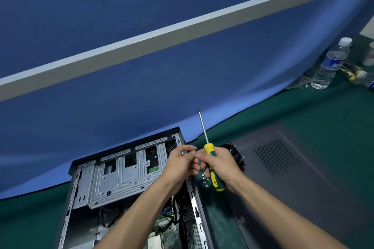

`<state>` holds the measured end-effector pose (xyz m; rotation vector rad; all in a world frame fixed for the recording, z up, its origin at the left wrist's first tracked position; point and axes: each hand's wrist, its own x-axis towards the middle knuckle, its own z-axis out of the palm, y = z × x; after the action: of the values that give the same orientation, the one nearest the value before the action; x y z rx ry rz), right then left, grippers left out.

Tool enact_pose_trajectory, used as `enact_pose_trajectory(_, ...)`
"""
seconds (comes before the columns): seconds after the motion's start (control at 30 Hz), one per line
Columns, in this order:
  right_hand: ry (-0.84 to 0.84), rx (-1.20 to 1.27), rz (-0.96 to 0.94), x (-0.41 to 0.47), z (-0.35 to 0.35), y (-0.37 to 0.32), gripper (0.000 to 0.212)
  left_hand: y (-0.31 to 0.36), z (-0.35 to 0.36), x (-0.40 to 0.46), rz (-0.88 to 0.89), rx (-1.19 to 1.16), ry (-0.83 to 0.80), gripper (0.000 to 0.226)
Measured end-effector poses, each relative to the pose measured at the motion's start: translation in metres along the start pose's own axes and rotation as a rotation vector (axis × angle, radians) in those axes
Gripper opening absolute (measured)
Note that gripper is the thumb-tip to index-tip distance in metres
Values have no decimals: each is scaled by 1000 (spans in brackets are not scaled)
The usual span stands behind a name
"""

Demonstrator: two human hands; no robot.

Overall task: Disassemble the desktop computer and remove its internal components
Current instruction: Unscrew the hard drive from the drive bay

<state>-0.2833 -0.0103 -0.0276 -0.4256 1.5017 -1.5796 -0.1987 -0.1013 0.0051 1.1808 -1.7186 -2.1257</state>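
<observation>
The open desktop case (pixel 85 194) lies on its side on the green mat, its silver drive cage (pixel 121 178) towards the far end and the green motherboard (pixel 168 230) nearer me. My right hand (pixel 220 164) grips a yellow-and-green screwdriver (pixel 210 166) by the handle, shaft pointing up and away. My left hand (pixel 180 164) pinches a small screw (pixel 195 155) between thumb and forefinger, right beside the screwdriver handle, above the case's right edge. Several loose screws (pixel 204 179) lie on the mat just under my hands.
The removed grey side panel (pixel 293 178) with a perforated vent lies flat to the right. A black fan (pixel 236 153) sits behind my right hand. A water bottle (pixel 329 64) and another yellow-handled tool (pixel 350 73) stand at the far right. A blue partition (pixel 141 87) runs behind.
</observation>
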Motion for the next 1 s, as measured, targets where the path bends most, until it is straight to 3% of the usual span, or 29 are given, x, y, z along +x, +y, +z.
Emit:
enact_pose_trajectory(0.23, 96, -181, -51, 3, 7, 7, 22, -6, 10, 4, 34, 187, 146, 17)
enact_pose_trajectory(0.57, 129, -334, -24, 1, 9, 13, 22, -15, 6, 11, 40, 362, 193, 17)
enact_pose_trajectory(0.77, 265, -398, 50, 1, -6, 40, 20, -31, -25, 21, 216, 890, 459, 33)
enact_pose_trajectory(1.0, 293, -784, 182, 1, -22, 91, 26, -62, -61, 27, 292, 1227, 513, 35)
